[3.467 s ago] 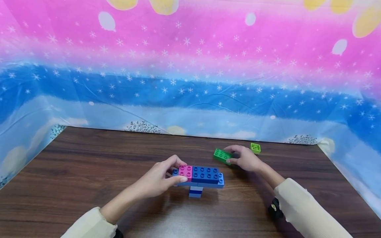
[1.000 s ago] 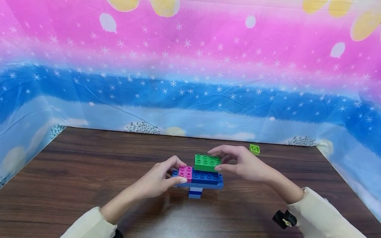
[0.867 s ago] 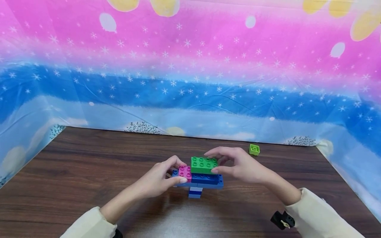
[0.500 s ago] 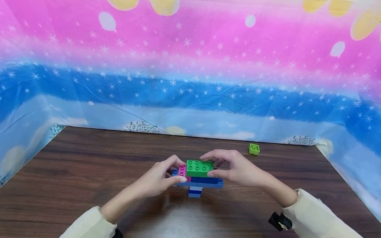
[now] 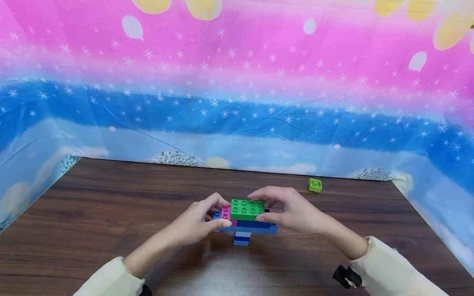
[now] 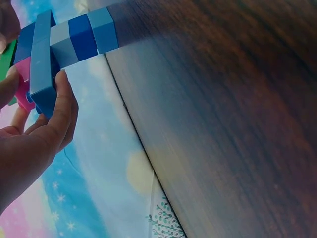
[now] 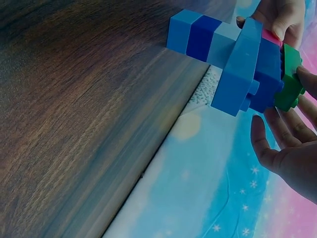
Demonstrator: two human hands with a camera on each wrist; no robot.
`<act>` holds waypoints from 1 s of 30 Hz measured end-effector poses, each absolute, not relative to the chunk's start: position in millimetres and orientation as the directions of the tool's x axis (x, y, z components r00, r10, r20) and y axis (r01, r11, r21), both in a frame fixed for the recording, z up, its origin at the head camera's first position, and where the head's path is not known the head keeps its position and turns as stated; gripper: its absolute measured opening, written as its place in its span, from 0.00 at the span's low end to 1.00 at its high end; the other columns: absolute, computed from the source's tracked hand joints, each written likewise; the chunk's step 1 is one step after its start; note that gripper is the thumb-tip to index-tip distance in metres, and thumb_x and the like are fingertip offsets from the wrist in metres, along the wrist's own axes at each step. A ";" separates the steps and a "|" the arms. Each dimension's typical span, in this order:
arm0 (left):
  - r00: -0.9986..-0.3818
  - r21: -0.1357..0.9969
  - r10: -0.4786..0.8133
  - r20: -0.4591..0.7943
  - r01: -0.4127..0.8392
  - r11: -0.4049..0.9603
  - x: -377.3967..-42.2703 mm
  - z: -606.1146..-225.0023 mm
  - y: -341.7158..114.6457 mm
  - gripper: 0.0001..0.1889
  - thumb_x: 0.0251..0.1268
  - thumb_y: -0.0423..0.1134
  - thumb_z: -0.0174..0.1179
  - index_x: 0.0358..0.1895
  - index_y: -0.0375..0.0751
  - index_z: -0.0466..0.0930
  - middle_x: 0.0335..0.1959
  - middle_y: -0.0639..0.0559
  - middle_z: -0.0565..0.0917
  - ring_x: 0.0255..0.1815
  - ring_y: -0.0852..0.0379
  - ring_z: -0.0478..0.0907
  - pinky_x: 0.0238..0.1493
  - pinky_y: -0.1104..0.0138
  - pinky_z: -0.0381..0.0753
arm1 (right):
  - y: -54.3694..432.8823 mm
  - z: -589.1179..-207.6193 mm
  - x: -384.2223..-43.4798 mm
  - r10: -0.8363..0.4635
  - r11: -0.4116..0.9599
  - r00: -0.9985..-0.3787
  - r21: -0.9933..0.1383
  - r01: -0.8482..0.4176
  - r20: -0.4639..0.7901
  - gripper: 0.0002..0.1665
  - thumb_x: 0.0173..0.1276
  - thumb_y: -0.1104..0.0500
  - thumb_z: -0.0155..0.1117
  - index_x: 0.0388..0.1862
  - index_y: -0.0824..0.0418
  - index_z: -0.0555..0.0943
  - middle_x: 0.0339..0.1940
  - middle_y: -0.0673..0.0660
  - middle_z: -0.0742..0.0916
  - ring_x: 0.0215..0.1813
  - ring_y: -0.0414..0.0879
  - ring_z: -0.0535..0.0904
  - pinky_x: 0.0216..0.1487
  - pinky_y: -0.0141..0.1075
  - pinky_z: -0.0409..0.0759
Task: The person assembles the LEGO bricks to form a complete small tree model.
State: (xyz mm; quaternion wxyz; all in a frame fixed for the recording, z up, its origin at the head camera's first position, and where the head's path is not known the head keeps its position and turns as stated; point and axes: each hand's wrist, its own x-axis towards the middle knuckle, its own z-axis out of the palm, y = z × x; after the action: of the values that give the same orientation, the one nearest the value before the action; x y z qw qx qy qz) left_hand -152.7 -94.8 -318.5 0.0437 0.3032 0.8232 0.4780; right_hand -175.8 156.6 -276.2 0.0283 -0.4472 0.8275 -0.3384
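Observation:
In the head view a T-shaped stack of toy building bricks stands mid-table, its narrow column [image 5: 242, 238] of light and dark blue bricks carrying light blue bricks [image 7: 238, 69]. Above these lie a pink brick [image 5: 225, 212] and a dark blue brick [image 7: 267, 73]. My left hand [image 5: 198, 220] grips the left end, thumb on the pink brick's front. My right hand [image 5: 290, 209] pinches a green brick [image 5: 247, 209] between thumb and fingers. The green brick sits over the pink and dark blue bricks, covering part of both. In the right wrist view a narrow dark line shows beneath it.
A lime green brick [image 5: 315, 185] lies on the wooden table [image 5: 140, 185] at the back right, its hollow side showing. A printed cloth backdrop [image 5: 237, 102] rises along the table's far edge and both sides.
My right hand picked the green brick up from the table, brought it left over the stack and lowered it onto the pink and dark blue bricks. My left hand kept its grip.

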 end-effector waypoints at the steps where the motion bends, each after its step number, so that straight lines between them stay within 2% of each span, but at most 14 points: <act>1: -0.812 0.813 0.541 0.217 0.457 0.360 -152.6 -318.3 -94.9 0.15 0.61 0.39 0.59 0.47 0.37 0.69 0.40 0.47 0.78 0.37 0.57 0.76 0.37 0.65 0.77 | 156.6 -276.2 -175.6 -0.758 0.373 -0.601 -0.586 -0.719 0.254 0.24 0.58 0.62 0.66 0.55 0.64 0.74 0.51 0.55 0.81 0.42 0.41 0.79 0.44 0.38 0.77; 11: -0.814 0.805 0.539 0.216 0.461 0.374 -152.0 -317.7 -94.5 0.15 0.61 0.39 0.59 0.47 0.37 0.69 0.40 0.47 0.78 0.39 0.55 0.77 0.40 0.65 0.76 | 157.3 -278.9 -176.6 -0.737 0.401 -0.634 -0.606 -0.687 0.232 0.20 0.58 0.60 0.67 0.50 0.62 0.77 0.46 0.54 0.82 0.40 0.42 0.79 0.43 0.39 0.77; 20: -0.817 0.804 0.538 0.205 0.454 0.383 -150.3 -315.7 -93.1 0.15 0.62 0.39 0.58 0.48 0.38 0.69 0.41 0.48 0.78 0.44 0.50 0.77 0.43 0.65 0.77 | 157.2 -277.9 -178.5 -0.748 0.404 -0.632 -0.614 -0.678 0.205 0.19 0.59 0.60 0.66 0.49 0.62 0.77 0.45 0.53 0.82 0.40 0.42 0.78 0.44 0.41 0.77; 25: -0.807 0.792 0.547 0.223 0.477 0.381 -149.9 -312.6 -92.0 0.16 0.62 0.38 0.59 0.50 0.38 0.68 0.41 0.48 0.78 0.44 0.50 0.77 0.41 0.64 0.77 | 157.7 -277.7 -178.9 -0.747 0.391 -0.635 -0.640 -0.661 0.200 0.19 0.59 0.60 0.66 0.49 0.62 0.77 0.44 0.54 0.81 0.39 0.42 0.78 0.43 0.42 0.77; 30: -0.818 0.804 0.531 0.222 0.462 0.375 -150.8 -310.1 -89.0 0.20 0.63 0.43 0.57 0.55 0.41 0.67 0.43 0.46 0.79 0.43 0.54 0.77 0.37 0.63 0.77 | 157.9 -278.4 -179.5 -0.747 0.388 -0.636 -0.649 -0.654 0.195 0.18 0.59 0.60 0.66 0.49 0.62 0.77 0.44 0.54 0.81 0.39 0.42 0.78 0.43 0.43 0.77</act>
State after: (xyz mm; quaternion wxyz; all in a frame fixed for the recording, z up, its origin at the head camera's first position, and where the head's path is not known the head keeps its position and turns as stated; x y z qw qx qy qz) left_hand -150.8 -89.0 -310.1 0.0366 0.2998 0.8283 0.4718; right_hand -179.5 157.9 -278.4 0.0646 -0.4217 0.8305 -0.3582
